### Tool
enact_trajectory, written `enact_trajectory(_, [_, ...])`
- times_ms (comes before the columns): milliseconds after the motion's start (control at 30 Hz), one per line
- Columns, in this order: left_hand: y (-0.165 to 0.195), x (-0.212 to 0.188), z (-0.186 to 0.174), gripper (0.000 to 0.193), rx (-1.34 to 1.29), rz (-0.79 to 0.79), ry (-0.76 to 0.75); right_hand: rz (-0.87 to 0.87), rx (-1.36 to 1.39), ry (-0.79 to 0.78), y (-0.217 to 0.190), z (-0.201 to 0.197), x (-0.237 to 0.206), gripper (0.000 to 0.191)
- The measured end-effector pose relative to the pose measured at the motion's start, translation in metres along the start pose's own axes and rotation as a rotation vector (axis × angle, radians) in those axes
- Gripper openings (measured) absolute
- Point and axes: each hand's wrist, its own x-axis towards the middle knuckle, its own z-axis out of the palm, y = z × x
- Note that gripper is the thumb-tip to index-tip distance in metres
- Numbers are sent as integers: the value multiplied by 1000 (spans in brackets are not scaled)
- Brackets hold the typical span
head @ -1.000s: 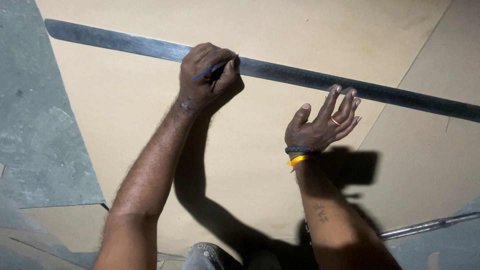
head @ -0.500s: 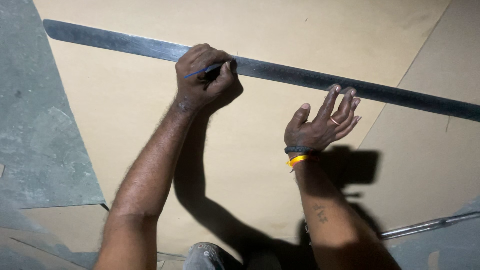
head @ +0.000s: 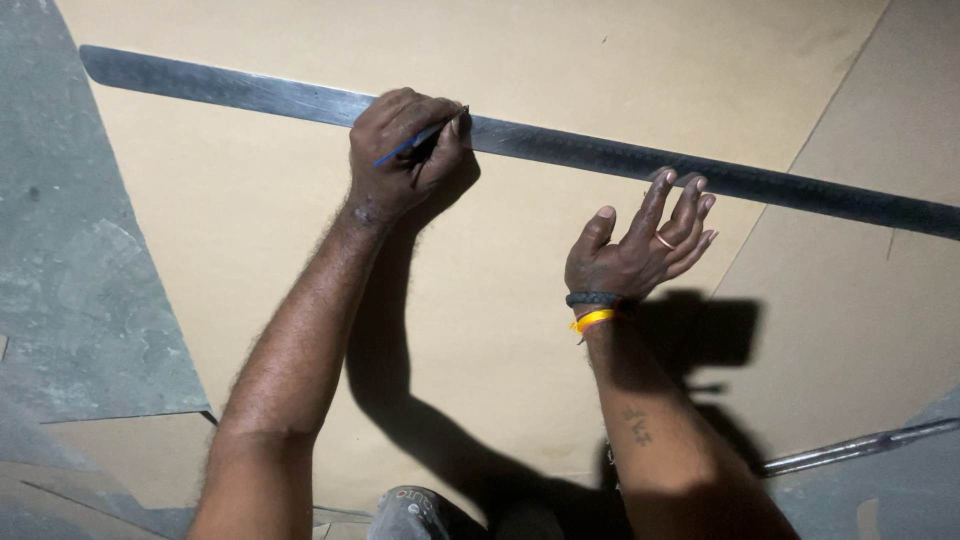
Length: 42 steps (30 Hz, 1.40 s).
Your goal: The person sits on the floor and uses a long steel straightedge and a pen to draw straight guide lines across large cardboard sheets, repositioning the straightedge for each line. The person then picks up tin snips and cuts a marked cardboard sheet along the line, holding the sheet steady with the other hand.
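the left hand (head: 405, 150) is curled tight around a blue pen (head: 412, 148), the thumb and forefinger pinching it so that its tip meets the near edge of a long dark metal straightedge (head: 560, 148). the pen lies slanted across the knuckles, most of its barrel hidden inside the fist. the right hand (head: 635, 255) holds nothing: its fingers (head: 683, 205) are spread and stretched forward, the tips pressing on the near edge of the same straightedge, the thumb lifted apart and the palm raised off the surface. a ring shows on one finger, and a dark band and an orange band (head: 592, 320) sit side by side on the wrist. the straightedge runs slanting over a large tan board (head: 250, 230), from near the board's far left corner down toward its right edge and on past it onto a second tan sheet (head: 860, 320) that lies just beside. the two hands are apart along the rule, the left farther up it, the right nearer the board's right edge. grey floor (head: 60, 260) shows past the board's left edge. a thin metal bar (head: 850, 448) lies near the lower right corner, beyond the right forearm. strong shadows of both arms fall on the board.
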Motion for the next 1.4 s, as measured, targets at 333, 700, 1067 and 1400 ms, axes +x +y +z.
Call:
enact_trajectory(333, [-5, -4, 3, 13, 23, 9, -1, -7, -2, 16, 2, 2, 0, 69])
enact_trajectory(700, [-4, -5, 2, 13, 9, 2, -2, -3, 49, 20, -3, -3, 0, 69])
enact_trajectory(1067, [-5, -5, 3, 10, 36, -17, -26, -3, 2, -2, -2, -4, 1, 70])
enact_trajectory(1400, [-3, -3, 5, 12, 46, 25, 1, -44, -58, -1, 4, -3, 1, 67])
